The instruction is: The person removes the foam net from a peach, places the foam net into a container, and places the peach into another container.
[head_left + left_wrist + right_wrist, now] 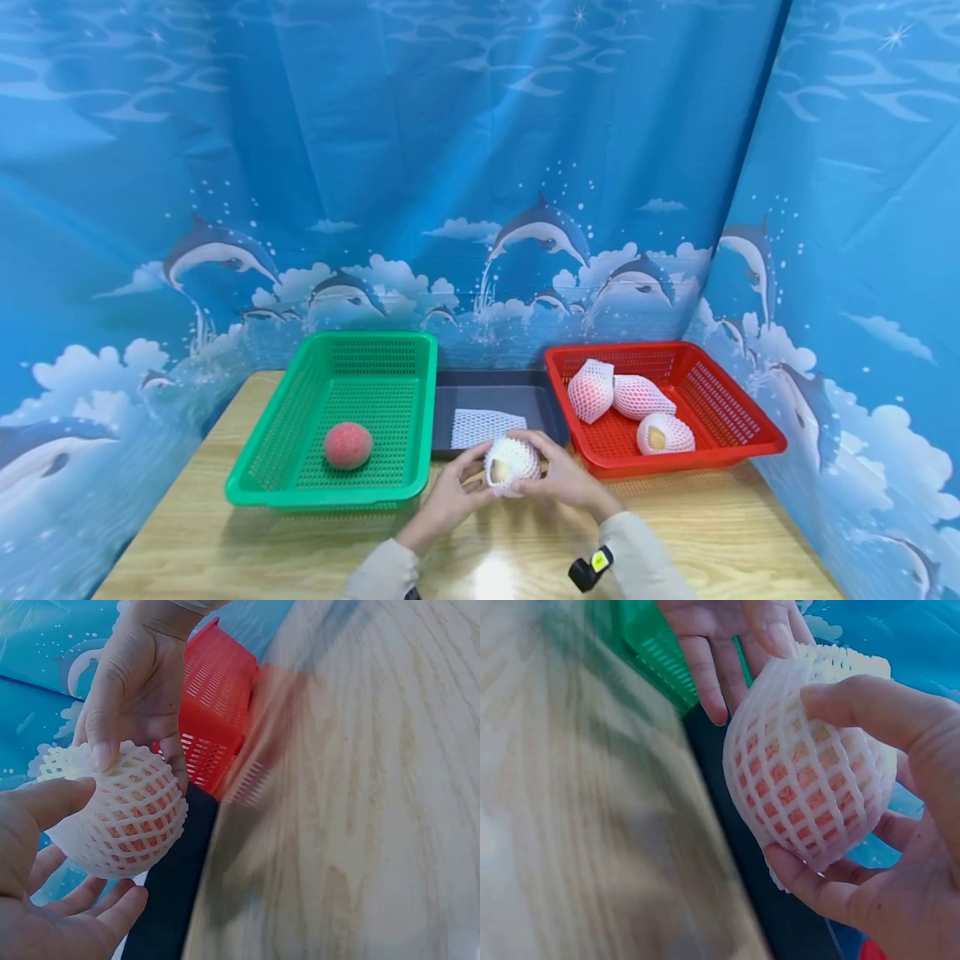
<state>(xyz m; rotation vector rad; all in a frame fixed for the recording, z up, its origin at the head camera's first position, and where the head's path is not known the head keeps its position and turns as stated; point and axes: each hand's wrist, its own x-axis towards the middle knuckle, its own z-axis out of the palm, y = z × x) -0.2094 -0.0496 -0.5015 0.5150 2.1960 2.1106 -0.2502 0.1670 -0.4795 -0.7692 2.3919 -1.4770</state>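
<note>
A peach in a white foam net is held between both hands in front of the dark tray. My left hand holds it from the left, thumb on the net and fingers curved below. On the other side my right hand grips it, its thumb on top and its fingers beneath. Reddish skin shows through the mesh of the wrapped peach in both wrist views. A flat white foam net lies in the grey tray just behind the hands.
At the left stands a green basket with one bare peach inside. The red basket at the right holds three net-wrapped fruits. Both baskets and the tray rest on a wooden table, with a dolphin-print curtain behind.
</note>
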